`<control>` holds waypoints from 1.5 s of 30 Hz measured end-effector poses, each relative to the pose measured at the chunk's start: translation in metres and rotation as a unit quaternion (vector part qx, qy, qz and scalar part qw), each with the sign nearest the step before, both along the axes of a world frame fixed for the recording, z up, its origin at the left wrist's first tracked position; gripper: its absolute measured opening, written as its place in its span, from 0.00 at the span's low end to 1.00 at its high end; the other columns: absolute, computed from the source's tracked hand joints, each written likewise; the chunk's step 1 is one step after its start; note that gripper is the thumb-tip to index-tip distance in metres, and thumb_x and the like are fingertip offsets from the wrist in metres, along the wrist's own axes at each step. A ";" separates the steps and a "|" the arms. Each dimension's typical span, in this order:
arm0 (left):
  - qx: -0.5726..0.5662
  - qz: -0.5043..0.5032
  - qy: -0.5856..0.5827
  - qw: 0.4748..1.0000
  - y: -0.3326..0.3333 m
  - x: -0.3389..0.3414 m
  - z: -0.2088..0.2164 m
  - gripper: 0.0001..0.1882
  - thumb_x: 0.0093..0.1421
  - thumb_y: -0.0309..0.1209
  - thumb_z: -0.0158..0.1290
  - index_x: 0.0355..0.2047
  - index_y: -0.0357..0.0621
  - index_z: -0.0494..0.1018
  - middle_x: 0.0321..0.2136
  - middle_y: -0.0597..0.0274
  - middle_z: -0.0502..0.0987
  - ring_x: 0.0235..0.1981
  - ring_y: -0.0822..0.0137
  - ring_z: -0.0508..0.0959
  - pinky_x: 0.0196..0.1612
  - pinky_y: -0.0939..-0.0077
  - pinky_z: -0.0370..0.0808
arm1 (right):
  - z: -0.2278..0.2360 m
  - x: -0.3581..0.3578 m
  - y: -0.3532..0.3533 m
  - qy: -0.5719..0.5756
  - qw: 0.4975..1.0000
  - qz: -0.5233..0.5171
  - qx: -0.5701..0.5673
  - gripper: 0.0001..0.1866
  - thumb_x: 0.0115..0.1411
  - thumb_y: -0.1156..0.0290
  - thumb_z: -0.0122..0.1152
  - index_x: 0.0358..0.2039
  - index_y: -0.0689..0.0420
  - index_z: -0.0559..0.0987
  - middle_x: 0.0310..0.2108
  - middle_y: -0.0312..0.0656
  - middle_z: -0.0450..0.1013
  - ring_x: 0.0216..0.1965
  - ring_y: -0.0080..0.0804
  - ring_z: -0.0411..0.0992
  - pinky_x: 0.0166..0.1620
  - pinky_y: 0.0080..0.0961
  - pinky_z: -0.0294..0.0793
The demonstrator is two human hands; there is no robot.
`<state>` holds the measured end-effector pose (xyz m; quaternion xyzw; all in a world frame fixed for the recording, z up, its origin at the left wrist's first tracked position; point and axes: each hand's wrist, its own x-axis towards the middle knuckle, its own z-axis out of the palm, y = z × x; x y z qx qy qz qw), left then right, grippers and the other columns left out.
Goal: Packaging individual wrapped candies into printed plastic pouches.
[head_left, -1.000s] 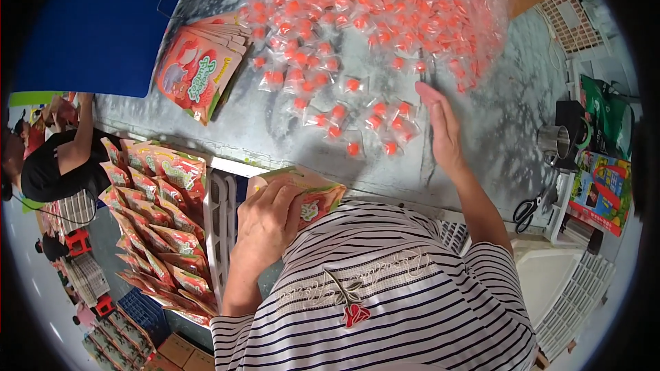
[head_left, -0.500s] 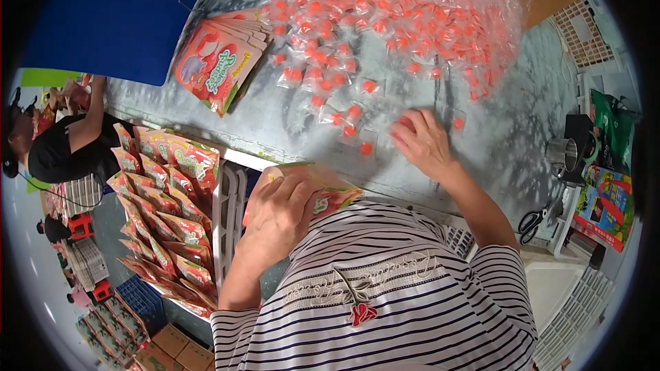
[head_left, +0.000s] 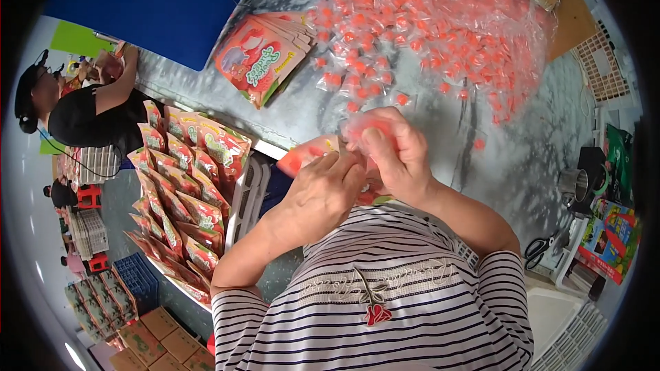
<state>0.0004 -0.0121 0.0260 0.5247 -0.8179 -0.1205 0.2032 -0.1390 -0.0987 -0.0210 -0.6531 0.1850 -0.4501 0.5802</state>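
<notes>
Close in front of my striped shirt, my left hand [head_left: 322, 196] is closed on the top of a red printed pouch [head_left: 300, 156]. Pinched in my right hand [head_left: 404, 158], right at the pouch's mouth, are clear-wrapped red candies [head_left: 364, 127]; how many is hidden by my fingers. Beyond my hands spreads a large heap of the same wrapped candies [head_left: 440, 34] on the grey table [head_left: 440, 148]. One loose wrapped candy [head_left: 479, 143] lies to the right of my hands. A fanned stack of flat pouches [head_left: 265, 58] rests at the table's far left.
A white crate of filled pouches [head_left: 182, 192] stands at my left, below the table edge. A blue panel [head_left: 144, 7] covers the far left. Black scissors [head_left: 538, 251] and a metal cup [head_left: 572, 182] sit at the right. Another person [head_left: 82, 110] works at the left.
My right hand has come from the table to the pouch, bringing candies with it. My left hand has lifted the pouch up and to the right. The view has shifted slightly.
</notes>
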 end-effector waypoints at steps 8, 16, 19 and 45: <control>0.006 0.005 0.131 0.991 0.003 0.013 -0.003 0.10 0.50 0.20 0.55 0.34 0.33 0.70 0.32 0.51 0.72 0.31 0.52 0.75 0.34 0.62 0.74 | -0.002 -0.017 -0.010 0.165 0.945 0.031 -0.281 0.15 0.62 0.75 0.51 0.48 0.65 0.68 0.45 0.51 0.69 0.40 0.39 0.74 0.38 0.29 0.75; 0.045 0.003 0.088 0.995 0.015 0.017 0.007 0.09 0.49 0.20 0.58 0.32 0.36 0.74 0.28 0.55 0.74 0.31 0.53 0.77 0.36 0.62 0.76 | 0.034 -0.032 0.027 0.308 0.905 0.133 -0.261 0.27 0.53 0.67 0.66 0.50 0.67 0.69 0.49 0.52 0.66 0.49 0.47 0.70 0.59 0.47 0.64; 0.059 -0.062 0.052 0.995 0.039 0.010 0.019 0.11 0.46 0.19 0.60 0.31 0.32 0.73 0.28 0.54 0.75 0.33 0.53 0.77 0.39 0.60 0.76 | 0.034 -0.015 0.018 0.376 0.830 0.322 -0.256 0.28 0.51 0.65 0.67 0.49 0.67 0.70 0.49 0.52 0.67 0.53 0.46 0.67 0.65 0.55 0.51; -0.060 0.326 0.126 0.935 0.069 0.068 0.029 0.06 0.54 0.15 0.53 0.32 0.33 0.73 0.27 0.57 0.76 0.25 0.70 0.73 0.31 0.81 0.70 | -0.072 0.000 -0.019 0.327 0.901 -0.021 -0.285 0.27 0.54 0.67 0.63 0.52 0.63 0.69 0.53 0.47 0.67 0.55 0.47 0.63 0.57 0.41 0.64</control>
